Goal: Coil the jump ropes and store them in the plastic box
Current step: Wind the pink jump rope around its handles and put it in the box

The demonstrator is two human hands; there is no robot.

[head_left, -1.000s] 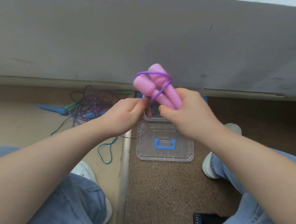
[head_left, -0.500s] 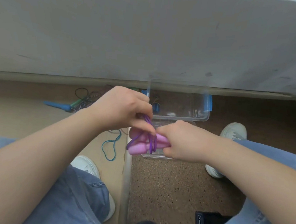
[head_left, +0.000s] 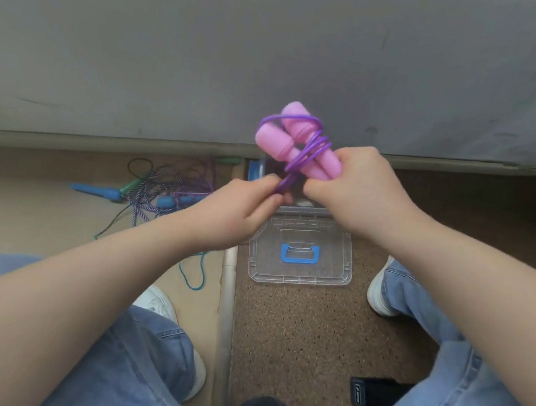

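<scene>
1. The right hand [head_left: 357, 192] holds the lower ends of two pink handles [head_left: 299, 140], its fingers [head_left: 319, 193] clenched round them. The handles lie side by side and point up and away from the fist, raised in the air above the floor [head_left: 296, 331].
2. A purple cord [head_left: 310, 146] is wrapped in several turns round both handles, just above the right fingers. One looser loop arcs past the handles' far ends.
3. The left hand [head_left: 236, 212] pinches the free run of the cord between thumb and fingers. It sits just left of the right hand and a little lower. The cord runs straight from the wraps down into that pinch.
4. The clear plastic box [head_left: 309, 209] stands on the floor beneath the two hands and is mostly hidden by them.
5. Its clear lid [head_left: 333, 262], with a blue handle, lies flat on the speckled floor just nearer the person.
6. A tangle of other jump ropes [head_left: 162, 188], with blue and green handles, lies on the tan floor to the left, well apart from the hands.
</scene>
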